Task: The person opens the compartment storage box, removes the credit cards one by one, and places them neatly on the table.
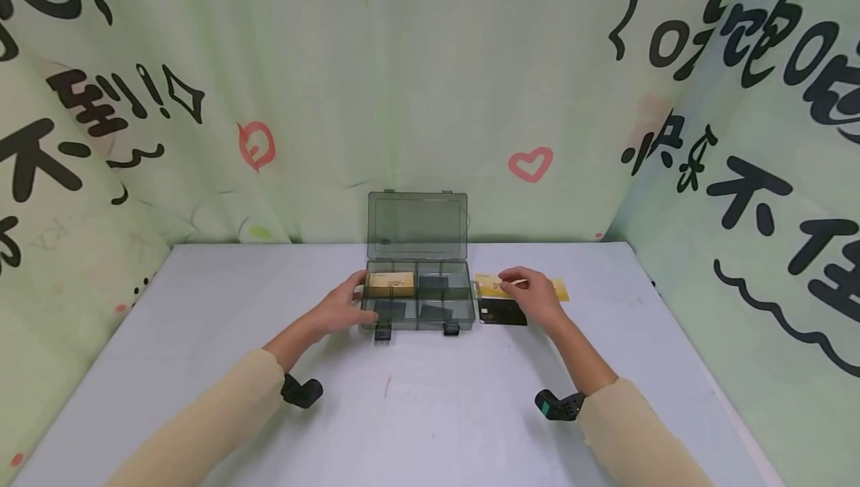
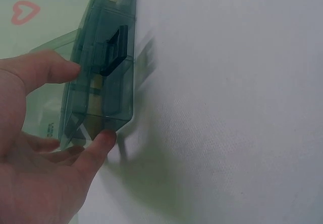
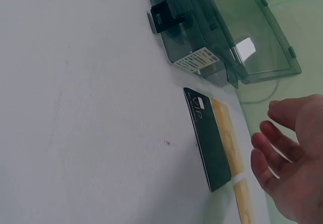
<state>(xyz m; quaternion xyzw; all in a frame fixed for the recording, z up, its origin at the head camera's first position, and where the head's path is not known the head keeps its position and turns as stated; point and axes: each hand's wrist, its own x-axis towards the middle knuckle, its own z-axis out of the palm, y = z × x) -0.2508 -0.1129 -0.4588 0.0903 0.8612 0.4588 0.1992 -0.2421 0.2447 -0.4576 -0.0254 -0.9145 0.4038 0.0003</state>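
A translucent grey-green compartment box [image 1: 416,325] stands on the table, its lid [image 1: 416,225] tipped up at the back. My left hand [image 1: 344,306] grips its left side, thumb at the front left corner and fingers along the side wall. Inside, a small yellow box [image 1: 392,284] lies in the back left compartment. To the right of the box lie a black VIP card [image 3: 208,138] and yellow cards [image 3: 229,138]. My right hand [image 1: 532,294] hovers over the yellow cards with loosely bent fingers; nothing shows between its fingers in the right wrist view.
Black latches [image 1: 452,329] stick out at the box's front edge. A printed label [image 3: 197,60] is on its right wall. The white table [image 1: 416,412] extends toward me, and a pale green curtain [image 1: 430,98] hangs behind and at both sides.
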